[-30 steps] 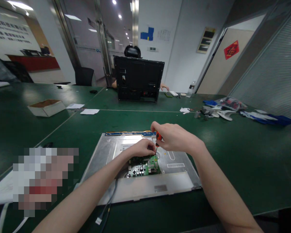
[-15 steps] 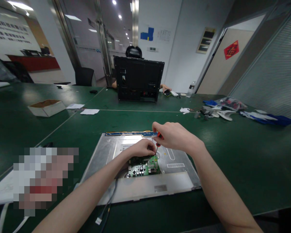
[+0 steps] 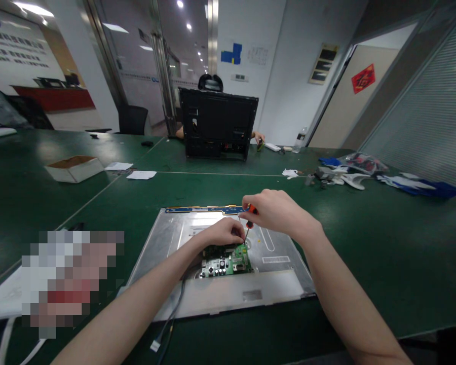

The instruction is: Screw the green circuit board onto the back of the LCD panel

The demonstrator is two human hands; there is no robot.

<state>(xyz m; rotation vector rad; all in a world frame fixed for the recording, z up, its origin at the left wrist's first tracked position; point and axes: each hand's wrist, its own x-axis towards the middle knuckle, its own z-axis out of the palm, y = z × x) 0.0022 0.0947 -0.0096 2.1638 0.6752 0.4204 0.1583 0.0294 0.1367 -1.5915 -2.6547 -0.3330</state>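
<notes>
Hands, two, at work over one metal panel (image 3: 279, 246) lying flat on the green table (image 3: 372, 228). The right hand (image 3: 271, 205) is closed around one red-and-black screwdriver (image 3: 253, 209), held slanted, its shaft pointing down to the upper edge of one green circuit board (image 3: 228, 264) near the middle of the panel. The left hand (image 3: 226, 231) is curled low over the board, fingertips beside the screwdriver's tip; whether they pinch anything cannot be told. One blue strip (image 3: 199, 209) runs along the panel's far edge. Dark cables (image 3: 179, 300) cross its near edge, one ending in a white connector (image 3: 155, 345). The panel bears one grey label (image 3: 253, 294), too small to read.

Containers: one open box (image 3: 74, 175), brown inside, contents not discernible, with two paper sheets (image 3: 141, 175) near it; one clear bottle (image 3: 299, 140), label illegible; one clear plastic bag (image 3: 365, 161) with red and dark contents.

Beyond stands one black housing (image 3: 218, 124), upright, a person behind it, whose hand (image 3: 259, 136) grips a small dark-and-green object (image 3: 260, 145). Writing: one red door sign (image 3: 363, 78) with a single large character; one white wall sign (image 3: 15, 48), its lines too blurred to read.
</notes>
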